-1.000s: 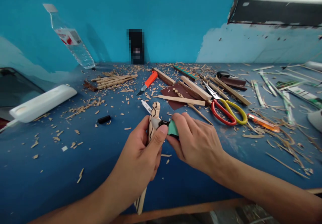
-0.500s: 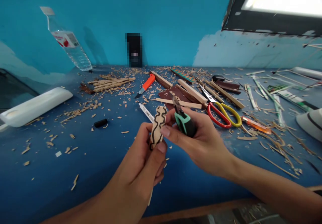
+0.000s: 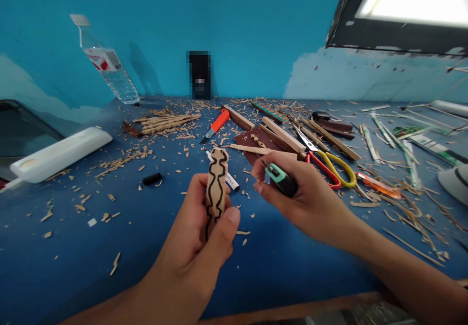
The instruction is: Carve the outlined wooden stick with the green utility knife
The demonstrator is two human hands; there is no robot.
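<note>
My left hand [image 3: 199,239] is closed around a flat wooden stick [image 3: 215,186] with wavy black lines drawn along it, held upright over the blue table [image 3: 91,261]. My right hand [image 3: 303,196] is closed on a small knife with a green and black handle [image 3: 281,179], held just right of the stick and apart from it. A white marker pen [image 3: 228,179] lies on the table behind the stick.
Wood shavings litter the table. Behind lie an orange utility knife [image 3: 217,123], red-and-yellow scissors [image 3: 325,164], wooden strips [image 3: 281,135], carved sticks [image 3: 166,120], a black cap [image 3: 151,179], a white case [image 3: 60,152] at left and a water bottle [image 3: 107,66].
My hands have drawn apart: the knife left the stick's top. My left hand turned the stick upright to show its drawn face, and my right hand moved right with the knife.
</note>
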